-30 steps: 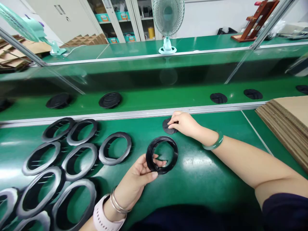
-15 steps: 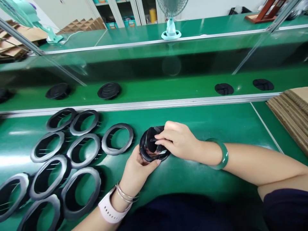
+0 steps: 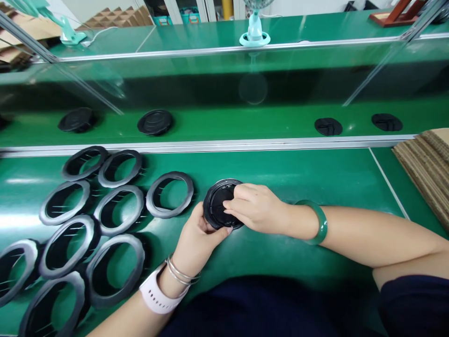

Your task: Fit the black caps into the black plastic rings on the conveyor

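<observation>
A black plastic ring lies on the green bench in front of me, with a black round disc sitting inside it. My left hand grips the ring's near edge from below. My right hand, with a green bangle at the wrist, rests on top of the disc, fingers curled and pressing on it. Several loose black rings lie spread over the bench to the left.
A conveyor belt runs behind a metal rail and carries several black assembled discs. A stack of cardboard sheets lies at the right edge. A small fan base stands on the far shelf.
My right hand picked the small black disc off the bench by the rail and brought it into the ring held by my left hand. The disc now lies flat in the ring.
</observation>
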`<state>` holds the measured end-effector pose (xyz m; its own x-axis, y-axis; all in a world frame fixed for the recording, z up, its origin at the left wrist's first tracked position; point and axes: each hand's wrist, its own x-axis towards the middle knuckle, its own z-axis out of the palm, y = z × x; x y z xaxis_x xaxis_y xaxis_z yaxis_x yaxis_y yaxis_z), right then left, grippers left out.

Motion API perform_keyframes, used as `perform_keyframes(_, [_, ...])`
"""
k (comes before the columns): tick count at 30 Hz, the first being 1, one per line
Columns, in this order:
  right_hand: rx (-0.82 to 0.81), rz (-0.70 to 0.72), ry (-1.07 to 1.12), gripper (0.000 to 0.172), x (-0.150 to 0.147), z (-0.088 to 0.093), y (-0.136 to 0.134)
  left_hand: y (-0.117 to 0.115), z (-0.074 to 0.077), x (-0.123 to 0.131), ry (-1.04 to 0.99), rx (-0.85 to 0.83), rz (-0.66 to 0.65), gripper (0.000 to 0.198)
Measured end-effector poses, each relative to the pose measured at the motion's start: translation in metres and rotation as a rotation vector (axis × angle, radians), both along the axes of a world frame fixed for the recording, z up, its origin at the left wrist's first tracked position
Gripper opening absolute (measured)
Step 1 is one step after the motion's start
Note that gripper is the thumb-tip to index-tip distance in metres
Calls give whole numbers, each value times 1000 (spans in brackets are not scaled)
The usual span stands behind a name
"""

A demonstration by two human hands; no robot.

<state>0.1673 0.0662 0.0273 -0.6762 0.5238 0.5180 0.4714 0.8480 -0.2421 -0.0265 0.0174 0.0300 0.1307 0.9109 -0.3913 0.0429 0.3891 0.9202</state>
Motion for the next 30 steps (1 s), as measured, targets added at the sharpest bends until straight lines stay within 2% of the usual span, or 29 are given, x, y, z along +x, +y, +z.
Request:
perform_keyframes(4, [42,30,15,31,1,-1,1,0,0,0,-18,14,5,60])
perform_keyframes(11, [-107,-17,-97,10,0,3,0,-1,-2,-1,-13,-1,2,60])
perform_keyframes(18, [-140,-28,-236,8,-3,16,-4,-2,-1,1,48,24,-9,50])
perform_keyframes(26, [-176,-33,-280,7,-4,18,-8,-4,-1,2,97,46,9,50])
perform_keyframes(28, [-174,-55,-268,11,-5,18,-9,-4,0,2,94,44,4,48])
perform_keyframes(30, [-157,-78,-240,24,-6,16,-11,-5,-1,2,104,42,7,47])
